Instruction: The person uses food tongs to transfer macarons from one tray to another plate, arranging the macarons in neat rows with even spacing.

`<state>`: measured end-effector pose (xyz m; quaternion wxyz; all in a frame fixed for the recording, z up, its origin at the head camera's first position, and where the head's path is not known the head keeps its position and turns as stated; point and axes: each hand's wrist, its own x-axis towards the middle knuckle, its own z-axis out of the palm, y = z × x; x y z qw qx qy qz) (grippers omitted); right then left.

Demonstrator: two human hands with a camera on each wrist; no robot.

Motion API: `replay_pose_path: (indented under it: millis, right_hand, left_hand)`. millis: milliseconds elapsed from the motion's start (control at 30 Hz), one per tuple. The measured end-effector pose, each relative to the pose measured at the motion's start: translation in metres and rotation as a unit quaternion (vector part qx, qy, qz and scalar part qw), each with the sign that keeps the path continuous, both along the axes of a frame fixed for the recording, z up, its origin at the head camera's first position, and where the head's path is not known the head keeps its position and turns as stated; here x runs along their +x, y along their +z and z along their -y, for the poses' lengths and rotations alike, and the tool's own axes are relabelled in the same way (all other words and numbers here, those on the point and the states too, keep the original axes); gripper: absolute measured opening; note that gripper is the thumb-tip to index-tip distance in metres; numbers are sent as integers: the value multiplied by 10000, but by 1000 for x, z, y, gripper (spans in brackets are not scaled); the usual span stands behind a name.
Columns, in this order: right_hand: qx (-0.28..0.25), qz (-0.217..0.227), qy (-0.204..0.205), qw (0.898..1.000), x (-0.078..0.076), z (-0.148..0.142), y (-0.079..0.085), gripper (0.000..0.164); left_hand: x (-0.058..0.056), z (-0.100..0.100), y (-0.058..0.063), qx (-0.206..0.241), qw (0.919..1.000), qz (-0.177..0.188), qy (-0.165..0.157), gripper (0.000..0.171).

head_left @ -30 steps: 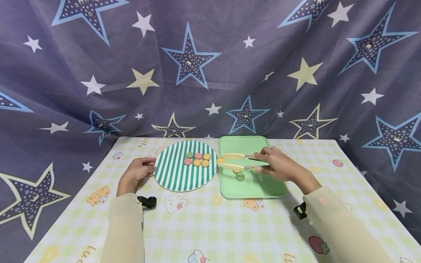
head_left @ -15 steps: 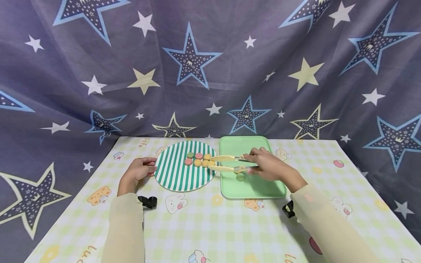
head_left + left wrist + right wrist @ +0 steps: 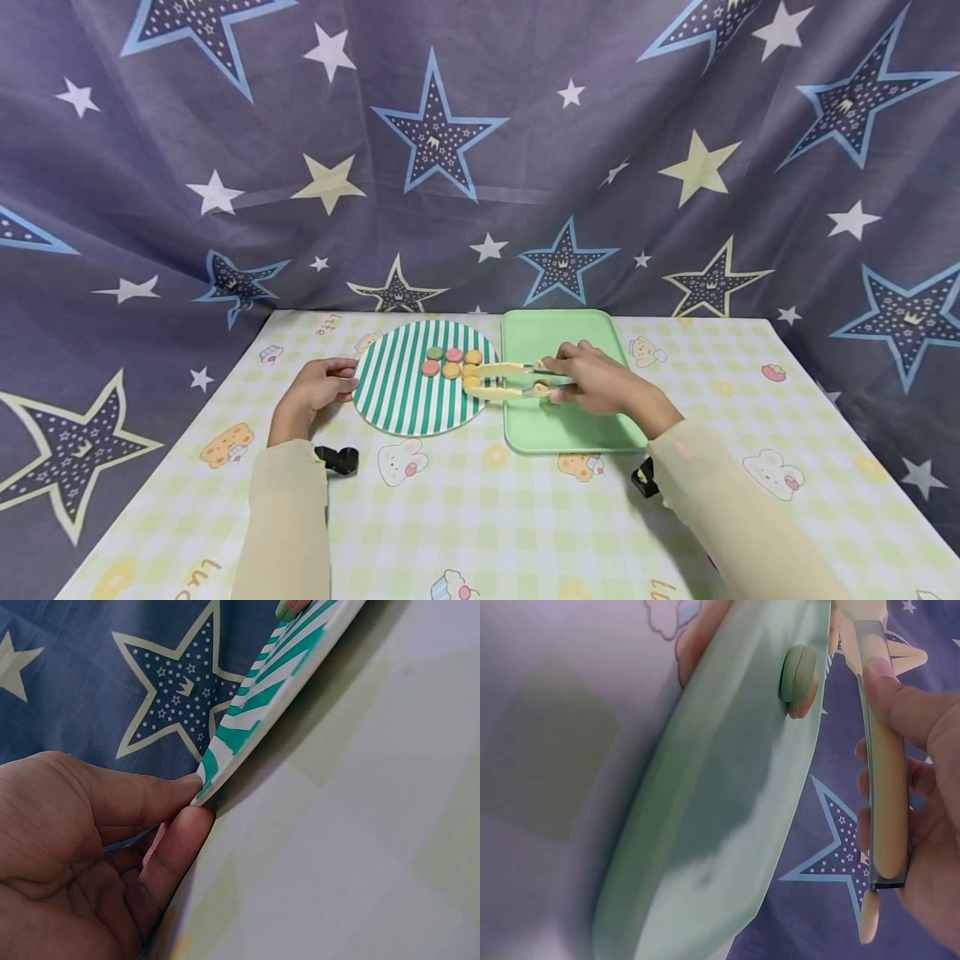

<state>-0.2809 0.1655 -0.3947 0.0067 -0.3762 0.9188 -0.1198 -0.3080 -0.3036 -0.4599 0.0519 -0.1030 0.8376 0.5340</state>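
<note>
My left hand pinches the left rim of a round plate with green and white stripes, thumb on top and a finger beneath in the left wrist view. Pink, green and yellow macarons sit in rows on the plate's right half. My right hand grips food tongs with cream-coloured arms, reaching left over the green tray. At the plate's right side, the tongs' tips are by a yellow macaron; whether they still squeeze it I cannot tell. Below the tongs, a green macaron stands on the tray, a yellowish one behind it.
The plate and tray lie side by side on a checked tablecloth with cartoon prints. A dark curtain with stars hangs right behind the table's far edge. Black wrist mounts sit at both sleeves.
My right hand has moved left, carrying a yellow macaron in the tongs from the tray's edge onto the plate, beside the other yellow ones. My left hand has stayed on the rim.
</note>
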Motion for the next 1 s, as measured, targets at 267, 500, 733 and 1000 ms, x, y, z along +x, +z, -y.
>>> replay_pose_path:
  millis: [267,500,733,1000]
  right_hand:
    - [89,81,3,9999,1,6,-1,59]
    - [111,160,-35,9998,1,7,0,58]
    - [91,11,-11,10000,3,2,0,59]
    - [25,-146,-205,9997,7,-13,1,59]
  left_hand:
    - [-2,1,-1,-8,10000,23,17,49]
    - [-1,1,-1,2,10000,40,9,49]
    - [-1,1,0,-49,10000,8,-11,50]
    - [1,-2,2,-87,9999,26,44,50]
